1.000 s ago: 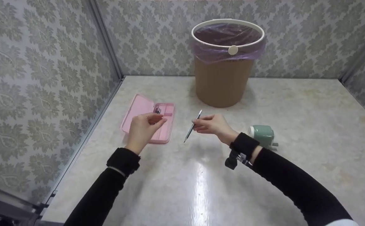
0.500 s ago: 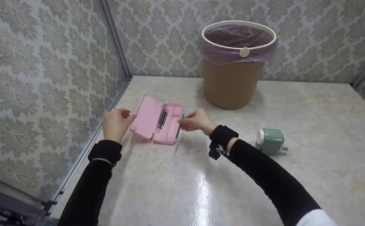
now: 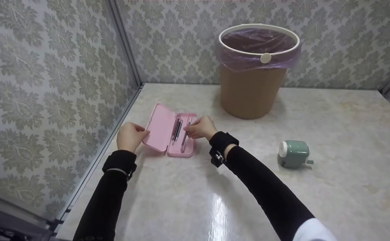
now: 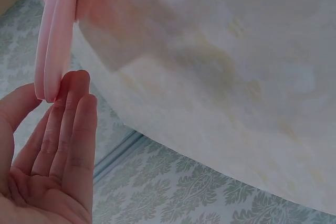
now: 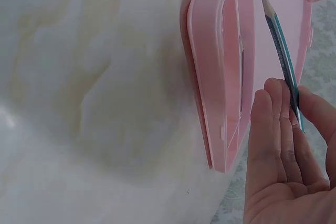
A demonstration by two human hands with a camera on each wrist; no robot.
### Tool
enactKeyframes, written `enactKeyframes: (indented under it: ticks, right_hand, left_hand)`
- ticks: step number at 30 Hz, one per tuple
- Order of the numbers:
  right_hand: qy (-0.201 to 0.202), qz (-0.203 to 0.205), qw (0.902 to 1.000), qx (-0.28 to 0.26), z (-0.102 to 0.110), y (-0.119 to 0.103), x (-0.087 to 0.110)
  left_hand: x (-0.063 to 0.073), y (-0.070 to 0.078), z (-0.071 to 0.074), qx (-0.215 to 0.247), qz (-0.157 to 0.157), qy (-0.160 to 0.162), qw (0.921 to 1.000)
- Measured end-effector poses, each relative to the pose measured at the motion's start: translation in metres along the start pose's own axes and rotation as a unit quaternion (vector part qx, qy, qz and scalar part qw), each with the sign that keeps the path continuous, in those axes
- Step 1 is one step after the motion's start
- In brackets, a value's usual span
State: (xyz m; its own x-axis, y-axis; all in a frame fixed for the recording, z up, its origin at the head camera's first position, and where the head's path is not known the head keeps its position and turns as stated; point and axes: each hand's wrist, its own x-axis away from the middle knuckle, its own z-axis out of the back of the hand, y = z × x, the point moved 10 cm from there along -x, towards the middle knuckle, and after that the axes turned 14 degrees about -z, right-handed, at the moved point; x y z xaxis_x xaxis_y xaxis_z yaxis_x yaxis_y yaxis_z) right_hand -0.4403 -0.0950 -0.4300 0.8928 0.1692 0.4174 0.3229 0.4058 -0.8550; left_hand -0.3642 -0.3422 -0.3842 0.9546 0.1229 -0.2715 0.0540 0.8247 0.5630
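Observation:
An opened pink pencil case (image 3: 177, 154) lies on the table, its lid (image 3: 161, 127) tilted up on the left. My left hand (image 3: 130, 137) pinches the lid's outer edge; in the left wrist view that lid edge (image 4: 50, 51) sits between thumb and fingertips. Between the thumb and fingers of my right hand (image 3: 201, 128) is a sharpened pencil (image 5: 280, 40), dark with green stripes, point toward me. It hangs over the right part of the case, overlapping the long compartment in the head view. Several other pencils (image 3: 177, 130) lie together in the case near the hinge.
A green crank pencil sharpener (image 3: 295, 154) stands on the table to the right. Behind the case and to its right is a brown bin (image 3: 250, 93) with a purple liner. Patterned wall panels (image 3: 181, 50) border the table at the back and sides.
My right hand has carried the pencil left, from beside the case to over it. My left hand moved left from above the case to the lid's edge and took hold of it.

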Motion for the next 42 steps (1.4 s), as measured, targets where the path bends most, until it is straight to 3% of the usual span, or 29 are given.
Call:
enactKeyframes:
  ticks: [8,14,21,31,39,42]
  right_hand:
    - [0.044,-0.007,0.9976,0.053,-0.01,-0.006,-0.024]
    - [0.098,0.02,0.9855,0.137,-0.018,-0.012,-0.03]
    - [0.148,0.03,0.9761,0.156,-0.02,-0.014,-0.032]
    - [0.221,0.047,0.9333,0.279,-0.022,-0.032,-0.025]
    - [0.251,0.059,0.9137,0.314,-0.024,-0.04,-0.023]
    - [0.262,0.074,0.9015,0.336,-0.027,-0.044,-0.022]
  left_hand:
    - [-0.001,0.003,0.001,0.009,-0.007,0.006,0.9999]
    - [-0.002,0.0,-0.001,0.003,-0.005,0.008,1.0]
    - [-0.002,-0.002,-0.003,-0.008,0.005,-0.005,0.9999]
    - [0.001,0.011,0.0,-0.021,-0.012,-0.013,0.9996]
    - [0.004,0.018,-0.006,-0.015,-0.014,-0.031,0.9993]
    - [0.005,0.021,-0.009,-0.014,-0.017,-0.038,0.999]
